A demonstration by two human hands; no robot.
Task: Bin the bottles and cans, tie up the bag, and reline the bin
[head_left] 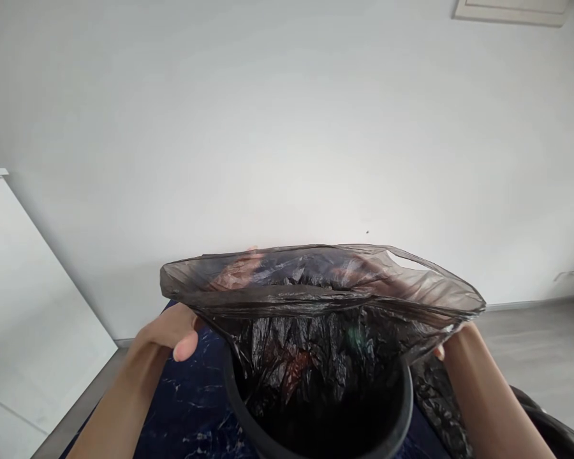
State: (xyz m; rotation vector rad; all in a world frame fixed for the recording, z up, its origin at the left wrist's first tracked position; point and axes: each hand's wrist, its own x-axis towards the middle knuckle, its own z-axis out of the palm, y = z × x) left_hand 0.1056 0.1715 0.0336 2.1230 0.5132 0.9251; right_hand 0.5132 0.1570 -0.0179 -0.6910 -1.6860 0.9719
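Note:
A thin black plastic bag [316,301] spreads wide above a dark round bin [408,403], its lower part hanging down inside the rim. My left hand [184,335] is at the bag's left side, thumb apart; its stretched fingers show through the sheer film. On the opposite side, my right hand [452,341] supports the bag, with its fingers extended behind the film and its thumb just below the edge. Reddish and greenish patches show on the crumpled plastic; what causes them is unclear. An oval gap, like a handle hole, shows at the upper right of the bag.
The bin stands on a dark blue marble-patterned surface [184,398]. More crumpled black plastic [442,401] lies right of the bin. A white cabinet [33,293] is at the left, a pale wall [287,127] behind, and grey floor [540,344] at the right.

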